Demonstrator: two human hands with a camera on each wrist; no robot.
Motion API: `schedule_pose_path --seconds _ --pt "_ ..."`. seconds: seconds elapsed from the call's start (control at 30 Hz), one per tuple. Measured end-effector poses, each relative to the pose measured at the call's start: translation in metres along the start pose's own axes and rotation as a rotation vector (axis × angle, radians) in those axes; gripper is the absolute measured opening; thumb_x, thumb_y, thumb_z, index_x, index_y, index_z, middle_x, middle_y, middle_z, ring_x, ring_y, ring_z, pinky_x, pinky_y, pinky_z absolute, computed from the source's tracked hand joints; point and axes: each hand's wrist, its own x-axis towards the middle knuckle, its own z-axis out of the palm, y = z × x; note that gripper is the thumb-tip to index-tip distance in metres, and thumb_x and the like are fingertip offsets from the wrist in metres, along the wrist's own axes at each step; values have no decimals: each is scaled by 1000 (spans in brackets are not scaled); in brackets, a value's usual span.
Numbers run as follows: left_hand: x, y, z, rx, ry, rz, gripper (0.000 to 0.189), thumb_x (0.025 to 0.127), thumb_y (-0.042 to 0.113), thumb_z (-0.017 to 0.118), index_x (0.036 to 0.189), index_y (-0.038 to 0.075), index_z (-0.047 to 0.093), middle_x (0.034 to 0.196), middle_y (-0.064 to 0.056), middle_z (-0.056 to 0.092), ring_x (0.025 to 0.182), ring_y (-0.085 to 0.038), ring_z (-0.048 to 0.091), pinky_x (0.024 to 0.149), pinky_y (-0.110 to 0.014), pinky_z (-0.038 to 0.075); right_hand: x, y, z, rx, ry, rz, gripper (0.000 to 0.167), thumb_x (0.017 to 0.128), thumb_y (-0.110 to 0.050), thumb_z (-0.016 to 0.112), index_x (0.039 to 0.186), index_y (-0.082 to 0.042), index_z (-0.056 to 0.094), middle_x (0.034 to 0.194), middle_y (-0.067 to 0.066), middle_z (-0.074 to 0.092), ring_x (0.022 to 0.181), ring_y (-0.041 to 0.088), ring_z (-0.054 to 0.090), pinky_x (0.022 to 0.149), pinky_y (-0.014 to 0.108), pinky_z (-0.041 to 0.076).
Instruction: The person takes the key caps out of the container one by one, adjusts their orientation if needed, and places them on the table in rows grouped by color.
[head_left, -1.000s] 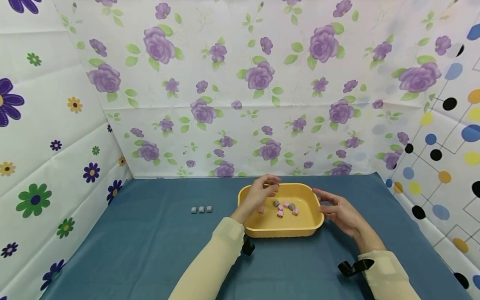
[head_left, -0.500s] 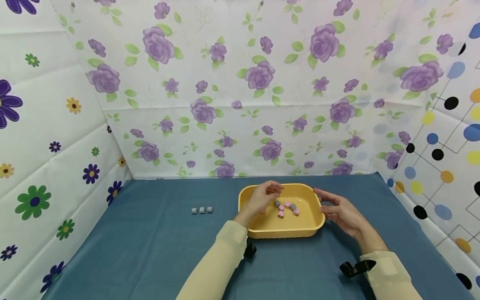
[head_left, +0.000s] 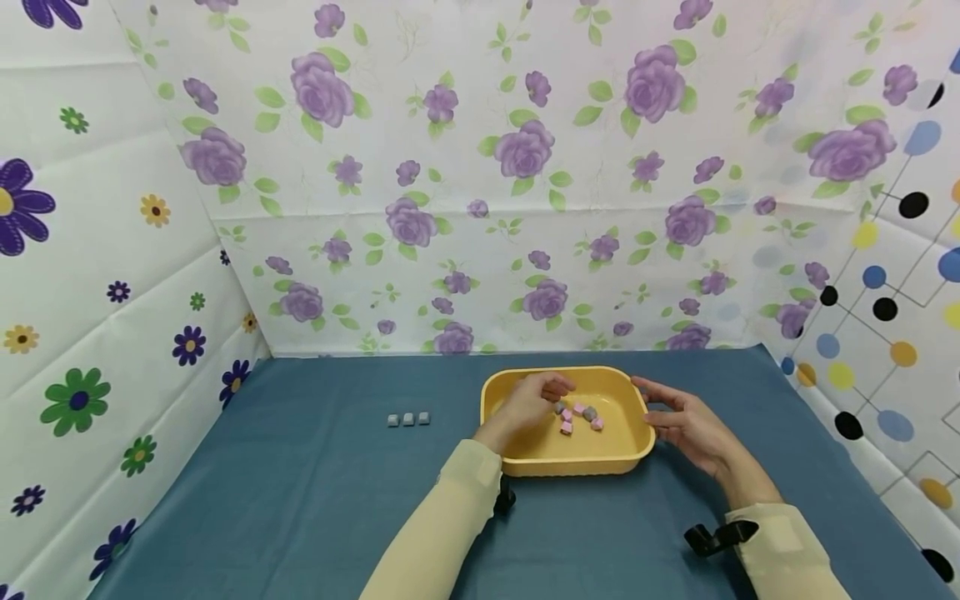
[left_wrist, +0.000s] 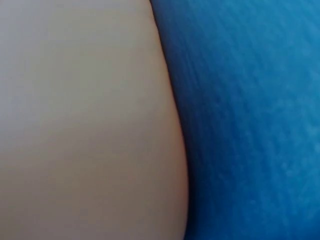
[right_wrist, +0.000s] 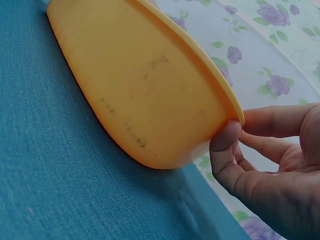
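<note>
From the head, the left hand (head_left: 528, 404) dips into a yellow tray (head_left: 618, 408) on the bench (head_left: 322, 500), fingers bent, their hold hidden; pink and grey blocks (head_left: 566, 428) lie beside it. Left of the tray sit three pale blocks (head_left: 408, 419). The left wrist shows blurred blue cloth (left_wrist: 255, 120). At the right wrist, the right hand (right_wrist: 280, 175) pinches the tray's rim.

This is looking like a small staged recording booth (head_left: 465, 271).
A rose-printed back sheet (head_left: 480, 175), a flower-dotted left sheet (head_left: 150, 275) and a right sheet (head_left: 900, 367) patterned with coloured circles are screening three sides; a plain blue cloth (head_left: 315, 500) is covering the surface between them. A black device (head_left: 702, 540) is sitting at each cuff (head_left: 783, 537). The sheets are hiding whatever is lying behind them, so home, lab or office cannot be told.
</note>
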Motion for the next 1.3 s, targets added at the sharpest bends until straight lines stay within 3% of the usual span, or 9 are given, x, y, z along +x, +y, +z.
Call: schedule_pose_path --seconds 0.23,0.5,0.77,1.03,1.3 --pt "0 -2 0 -16 -26 -9 49 89 -24 54 123 6 72 118 -10 70 104 -22 70 92 -32 58 -1 -1 0 -4 2 -2 73 103 -7 64 166 -7 25 130 18 42 100 20 59 79 31 56" --pt "-1 0 0 98 -53 -21 45 87 -21 64 120 9 73 110 -4 73 104 -18 69 91 -28 57 -1 -1 0 -9 6 -5 73 104 -7 64 166 -8 25 131 19 41 97 19 58 78 31 55" --pt "-5 -2 1 100 -54 -20 41 85 -19 72 116 8 73 100 -5 73 88 -14 66 77 -23 55 -1 2 0 -7 11 8 74 103 -8 65 166 -8 26 132 18 41 102 19 59 81 31 56" --pt "-3 -5 2 144 -61 -14 36 87 -10 79 116 10 74 95 -1 70 83 -8 62 76 -21 54 -1 1 1 -8 4 -3 74 104 -7 64 166 -8 25 131 18 41 100 18 59 79 31 56" --pt "-4 -1 -1 119 -33 6 34 89 -6 79 120 9 74 97 -2 69 87 -10 64 78 -22 55 0 2 0 -6 3 -3 74 103 -8 65 166 -8 25 131 18 41 98 19 59 78 31 56"
